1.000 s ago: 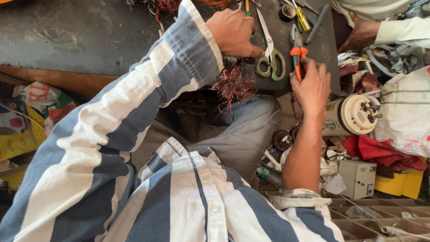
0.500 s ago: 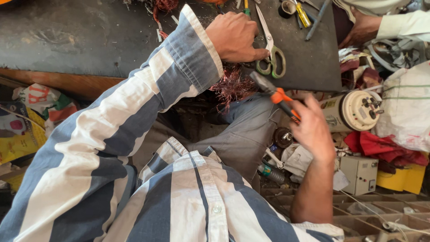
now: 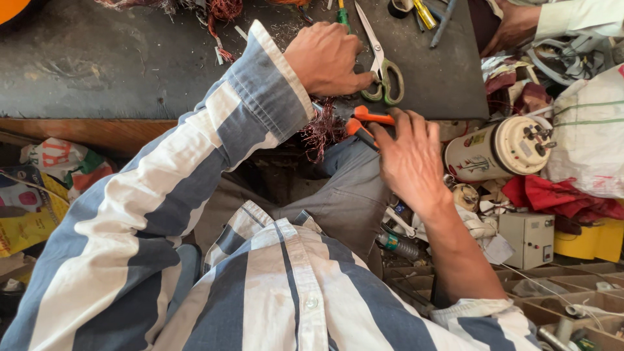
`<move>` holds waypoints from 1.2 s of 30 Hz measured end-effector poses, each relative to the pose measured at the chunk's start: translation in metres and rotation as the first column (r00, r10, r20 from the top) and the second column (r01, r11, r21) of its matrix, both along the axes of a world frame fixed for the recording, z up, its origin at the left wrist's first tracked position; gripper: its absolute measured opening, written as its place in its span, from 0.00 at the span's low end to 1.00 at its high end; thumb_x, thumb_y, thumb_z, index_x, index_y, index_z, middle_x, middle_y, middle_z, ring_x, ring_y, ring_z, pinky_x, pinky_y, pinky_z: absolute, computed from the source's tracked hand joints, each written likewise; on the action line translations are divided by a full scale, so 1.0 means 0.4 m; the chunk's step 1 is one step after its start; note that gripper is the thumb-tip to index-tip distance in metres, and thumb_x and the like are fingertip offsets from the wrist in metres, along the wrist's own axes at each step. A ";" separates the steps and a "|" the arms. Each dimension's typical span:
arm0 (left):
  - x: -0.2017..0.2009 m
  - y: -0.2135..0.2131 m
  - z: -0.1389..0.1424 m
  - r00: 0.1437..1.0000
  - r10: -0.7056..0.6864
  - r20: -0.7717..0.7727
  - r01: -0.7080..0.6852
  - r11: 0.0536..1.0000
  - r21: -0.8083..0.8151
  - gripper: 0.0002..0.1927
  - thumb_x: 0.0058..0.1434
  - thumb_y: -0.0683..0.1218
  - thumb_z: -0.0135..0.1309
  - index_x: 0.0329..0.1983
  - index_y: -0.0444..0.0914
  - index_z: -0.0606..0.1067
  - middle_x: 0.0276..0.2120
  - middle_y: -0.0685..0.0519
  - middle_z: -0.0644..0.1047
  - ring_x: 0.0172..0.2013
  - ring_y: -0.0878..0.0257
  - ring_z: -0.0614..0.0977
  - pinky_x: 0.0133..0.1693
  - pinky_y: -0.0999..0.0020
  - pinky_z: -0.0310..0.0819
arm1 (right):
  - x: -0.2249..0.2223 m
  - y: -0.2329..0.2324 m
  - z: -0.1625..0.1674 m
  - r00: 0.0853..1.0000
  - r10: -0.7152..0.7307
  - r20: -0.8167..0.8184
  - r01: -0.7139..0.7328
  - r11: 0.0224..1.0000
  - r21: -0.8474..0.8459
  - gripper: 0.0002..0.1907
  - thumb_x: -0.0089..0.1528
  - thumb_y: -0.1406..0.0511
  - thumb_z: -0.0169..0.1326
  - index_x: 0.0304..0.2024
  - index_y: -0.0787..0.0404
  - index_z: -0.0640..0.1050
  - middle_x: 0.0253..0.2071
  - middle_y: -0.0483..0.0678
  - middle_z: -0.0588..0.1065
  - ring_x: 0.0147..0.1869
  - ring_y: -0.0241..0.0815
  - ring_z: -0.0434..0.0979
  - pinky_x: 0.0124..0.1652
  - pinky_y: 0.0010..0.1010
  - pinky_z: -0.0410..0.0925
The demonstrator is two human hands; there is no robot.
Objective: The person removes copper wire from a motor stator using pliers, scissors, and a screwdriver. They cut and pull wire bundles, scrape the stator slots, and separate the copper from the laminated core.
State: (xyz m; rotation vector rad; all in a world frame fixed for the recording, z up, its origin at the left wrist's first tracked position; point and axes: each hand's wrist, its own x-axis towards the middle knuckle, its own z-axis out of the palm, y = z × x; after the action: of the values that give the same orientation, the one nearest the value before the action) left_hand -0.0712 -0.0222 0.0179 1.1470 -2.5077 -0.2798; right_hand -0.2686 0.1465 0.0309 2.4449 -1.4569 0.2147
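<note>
The orange-handled pliers lie just under the edge of the dark table, between the two hands, above the person's lap. The right hand grasps them by the handles: its fingers are spread over the orange grips and the palm faces down, so the far side of the grip is hidden. The left hand sits just above and to the left of the pliers, knuckles up and fingers curled under at the table edge; it seems to be pinching something there, but what it holds cannot be made out from this angle. A tuft of fine reddish copper wire hangs right below that hand, touching or nearly touching the nose of the pliers.

The left arm, in a blue and white striped sleeve, stretches forward across the body to the table edge. The right forearm is bare, with the sleeve rolled to the elbow, and bends up from the lower right.

The pliers have two bright orange handles, slightly parted, and a dark metal head that is mostly hidden. Green-handled scissors lie on the table, just beside the left hand.
</note>
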 end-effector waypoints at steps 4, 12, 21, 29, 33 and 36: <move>0.005 0.004 0.007 0.999 -0.016 -0.032 0.015 1.000 -0.013 0.34 0.60 0.68 0.56 0.33 0.30 0.81 0.30 0.33 0.79 0.36 0.38 0.82 0.39 0.43 0.77 | 0.015 0.014 -0.017 1.000 -0.025 -0.013 0.025 1.000 -0.013 0.20 0.61 0.68 0.52 0.56 0.60 0.80 0.59 0.63 0.72 0.62 0.59 0.70 0.58 0.49 0.61; 0.027 -0.038 -0.002 1.000 -0.015 -0.005 0.015 0.992 0.125 0.41 0.56 0.72 0.58 0.51 0.32 0.80 0.35 0.35 0.81 0.39 0.41 0.84 0.43 0.47 0.77 | -0.005 -0.003 -0.102 0.952 -0.162 0.260 0.088 0.958 0.275 0.24 0.54 0.71 0.54 0.55 0.62 0.78 0.52 0.59 0.70 0.49 0.58 0.72 0.45 0.47 0.65; 0.102 -0.111 -0.035 0.979 -0.066 -0.193 0.101 0.979 0.177 0.39 0.59 0.71 0.62 0.52 0.31 0.81 0.43 0.33 0.81 0.44 0.41 0.84 0.47 0.52 0.78 | 0.040 0.004 -0.211 0.542 -0.540 0.643 -0.085 0.727 0.682 0.20 0.56 0.70 0.51 0.52 0.59 0.79 0.40 0.55 0.73 0.45 0.58 0.75 0.46 0.40 0.68; 0.116 -0.111 -0.035 0.960 -0.142 -0.240 0.197 0.954 0.227 0.34 0.60 0.66 0.63 0.51 0.32 0.81 0.46 0.35 0.81 0.46 0.43 0.83 0.49 0.56 0.75 | 0.020 0.007 -0.231 0.749 -0.232 0.620 0.039 0.950 0.309 0.22 0.53 0.70 0.55 0.51 0.66 0.76 0.48 0.57 0.72 0.47 0.59 0.74 0.46 0.45 0.67; 0.147 -0.122 -0.045 0.933 -0.150 -0.327 0.236 0.942 0.240 0.27 0.62 0.61 0.60 0.52 0.35 0.82 0.51 0.39 0.80 0.48 0.47 0.83 0.50 0.58 0.74 | 0.017 -0.026 -0.315 0.414 -0.512 0.753 -0.290 0.709 0.642 0.14 0.57 0.71 0.53 0.45 0.67 0.79 0.41 0.57 0.76 0.42 0.47 0.77 0.42 0.40 0.70; 0.156 -0.138 -0.058 0.946 -0.084 -0.314 0.169 0.952 0.257 0.28 0.64 0.61 0.61 0.52 0.33 0.80 0.50 0.38 0.80 0.49 0.47 0.82 0.52 0.58 0.74 | 0.029 -0.034 -0.377 -0.070 -0.770 0.634 -0.707 0.487 0.513 0.13 0.55 0.73 0.49 0.43 0.69 0.76 0.46 0.59 0.77 0.40 0.46 0.77 0.37 0.37 0.71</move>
State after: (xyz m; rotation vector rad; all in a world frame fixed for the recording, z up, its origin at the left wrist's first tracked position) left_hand -0.0087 -0.0775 -0.0053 0.9540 -2.3212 -0.8066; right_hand -0.2569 0.1331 -0.1198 2.7119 -2.8137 2.7464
